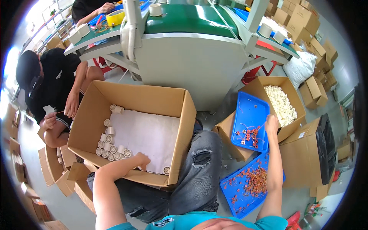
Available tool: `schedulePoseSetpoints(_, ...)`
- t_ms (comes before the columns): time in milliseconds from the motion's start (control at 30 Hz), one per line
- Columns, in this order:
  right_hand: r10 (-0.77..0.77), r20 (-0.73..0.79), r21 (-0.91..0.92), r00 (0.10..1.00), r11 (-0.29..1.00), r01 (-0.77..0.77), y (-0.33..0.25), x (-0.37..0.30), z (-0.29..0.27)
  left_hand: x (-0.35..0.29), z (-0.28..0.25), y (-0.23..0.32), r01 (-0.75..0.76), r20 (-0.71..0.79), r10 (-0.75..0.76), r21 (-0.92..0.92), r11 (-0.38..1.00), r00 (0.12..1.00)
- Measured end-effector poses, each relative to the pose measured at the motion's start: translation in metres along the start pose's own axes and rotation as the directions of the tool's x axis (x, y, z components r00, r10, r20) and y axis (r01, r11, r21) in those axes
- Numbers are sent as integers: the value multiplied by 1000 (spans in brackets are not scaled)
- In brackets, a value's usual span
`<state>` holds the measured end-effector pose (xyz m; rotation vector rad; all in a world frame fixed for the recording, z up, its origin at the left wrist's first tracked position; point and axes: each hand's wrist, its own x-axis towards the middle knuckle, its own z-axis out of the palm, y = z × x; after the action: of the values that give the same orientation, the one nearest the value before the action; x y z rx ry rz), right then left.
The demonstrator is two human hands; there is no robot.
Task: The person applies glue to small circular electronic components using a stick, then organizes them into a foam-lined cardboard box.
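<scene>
My left hand (142, 161) reaches over the near wall of a large open cardboard box (138, 94), its fingers curled together; whatever may be in them is hidden. Short white cylindrical plastic parts (110, 131) stand and lie along the left side of the box on a white paper sheet (157, 132). One more white part (166, 170) sits in the near right corner. At the right rim of a small blue tray (251, 103), my right hand (272, 123) has its fingers closed beside small red-orange wired pieces (251, 135). Anything in its grip is too small to make out.
A larger blue tray (230, 184) with many orange wired pieces lies lower right. Behind the small tray stands a carton of small cream-coloured parts (281, 105). A co-worker (57, 80) sits at left. A green conveyor (184, 21) crosses the far side.
</scene>
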<state>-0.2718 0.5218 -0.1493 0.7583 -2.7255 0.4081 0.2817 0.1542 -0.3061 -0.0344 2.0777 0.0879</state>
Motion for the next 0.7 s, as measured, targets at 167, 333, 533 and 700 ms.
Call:
schedulePoseSetpoints(167, -161, -326, 72, 931, 978, 195, -124, 0, -107, -54, -84, -25, -347, -593, -132, -621, 703, 794)
schedulePoseSetpoints(333, -336, -423, 422, 841, 749, 511, -262, -35, -151, -157, -134, 4, -824, -776, -283, -551, -132, 564)
schedulePoseSetpoints(533, -535, 54, 937, 843, 320, 142, -409, -99, -104, -208, -125, 31, -937, -740, -576, -291, -193, 348)
schedulePoseSetpoints(700, -683, 233, 957, 692, 289, -38, -459, -133, -84, -235, -106, 12, -871, -580, -802, -310, 380, -143)
